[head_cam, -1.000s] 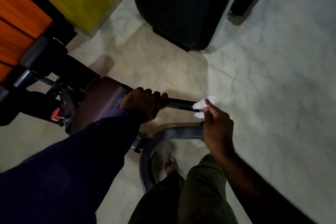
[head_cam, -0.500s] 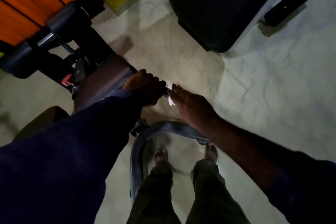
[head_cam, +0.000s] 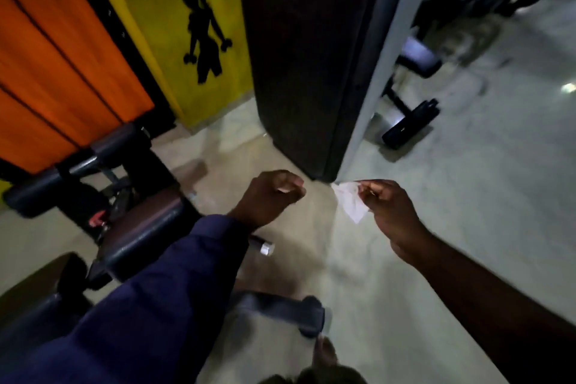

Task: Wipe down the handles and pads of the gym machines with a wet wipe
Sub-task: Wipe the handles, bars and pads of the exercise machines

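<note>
My right hand (head_cam: 388, 212) pinches a small white wet wipe (head_cam: 350, 203) between thumb and fingers, held in the air over the pale floor. Beside it, a little apart, my left hand (head_cam: 268, 196) hangs with its fingers curled and nothing in it. Below my left wrist the black machine handle (head_cam: 261, 246) with its white end cap pokes out; neither hand touches it. The dark brown seat pad (head_cam: 143, 227) lies at the left, partly hidden by my blue sleeve.
Black roller pads (head_cam: 74, 162) stand on a bar before an orange panel (head_cam: 56, 65) at the left. Behind are a yellow block (head_cam: 187, 28) and a dark column (head_cam: 305, 56). A grey curved frame tube (head_cam: 280, 309) runs near my feet. Another machine's foot (head_cam: 411, 125) stands at the right.
Both hands have come off the handle and risen. My left hand let go of the grip. My right hand lifted the wipe away, and the view tilted upward.
</note>
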Motion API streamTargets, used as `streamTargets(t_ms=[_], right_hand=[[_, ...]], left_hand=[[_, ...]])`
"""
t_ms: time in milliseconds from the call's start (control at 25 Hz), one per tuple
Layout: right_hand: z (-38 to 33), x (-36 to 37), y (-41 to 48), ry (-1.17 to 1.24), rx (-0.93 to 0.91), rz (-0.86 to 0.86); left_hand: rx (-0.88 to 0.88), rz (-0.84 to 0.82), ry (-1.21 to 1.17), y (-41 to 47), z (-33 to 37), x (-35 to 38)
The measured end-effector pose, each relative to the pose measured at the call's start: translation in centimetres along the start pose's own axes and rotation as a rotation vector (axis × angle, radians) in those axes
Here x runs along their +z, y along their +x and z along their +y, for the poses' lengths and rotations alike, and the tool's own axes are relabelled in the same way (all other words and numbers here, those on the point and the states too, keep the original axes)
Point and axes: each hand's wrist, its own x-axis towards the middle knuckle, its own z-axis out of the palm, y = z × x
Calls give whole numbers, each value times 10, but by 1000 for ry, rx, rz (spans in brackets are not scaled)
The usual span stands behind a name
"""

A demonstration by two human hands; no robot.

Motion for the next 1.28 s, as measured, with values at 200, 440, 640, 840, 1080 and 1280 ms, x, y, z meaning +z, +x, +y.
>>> streamTargets(t_ms=[200,440,640,840,1080,1280], right_hand=[[-61,-119,-14,470,157,188],[-106,-267,-1,623,83,376],[-85,-404,44,710,57,339],[-59,-532,104,595,16,329],[-59,-554,243,602,-28,233],[-57,-530,390,625,1,121]], left_hand=[[239,-54,-327,27,168,28],[426,-149,-250,60,317,90],[582,-121,-98,134,407,162],[741,19,121,208,496,228],[652,175,30,304,521,232],[551,267,-119,421,498,219]])
